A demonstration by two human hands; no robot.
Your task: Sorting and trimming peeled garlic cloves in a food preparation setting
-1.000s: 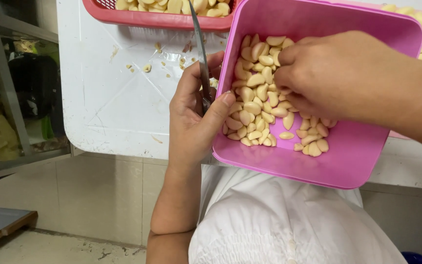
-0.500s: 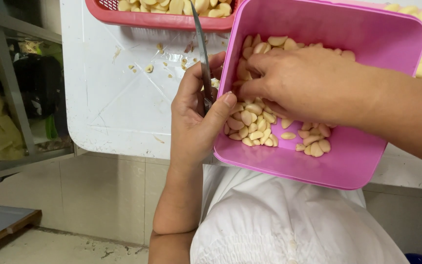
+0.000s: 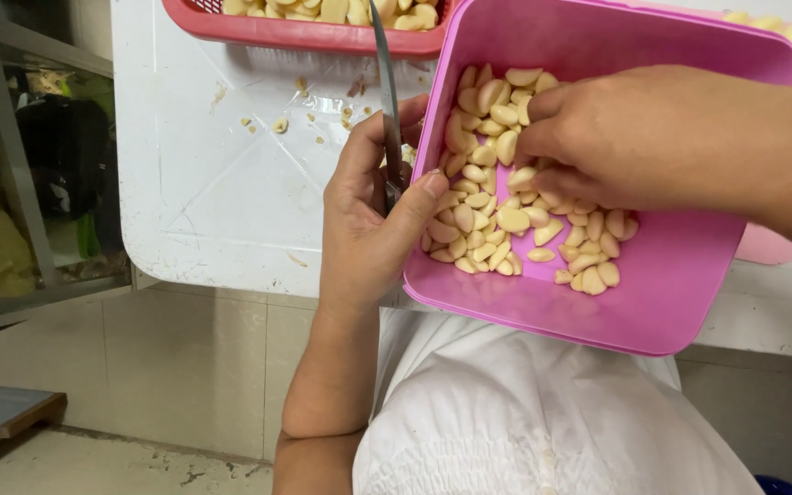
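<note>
Gripping: left hand [image 3: 368,229] clenched on knife [image 3: 385,101] and pink tub [image 3: 653,284] edge; handle hidden in palm.
Reaching: right hand [image 3: 662,137] among peeled garlic cloves [image 3: 497,220] inside tub; fingertips buried, grasp impossible to tell.
Cropped: red basket [image 3: 304,32] at top, contents partly cut off.

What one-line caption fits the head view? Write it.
Left hand grips knife beside pink tub; right hand digs into peeled garlic cloves.

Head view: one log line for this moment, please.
left hand: holds knife, thumb on pink tub rim | right hand: in tub, on garlic cloves | red basket: behind
</note>
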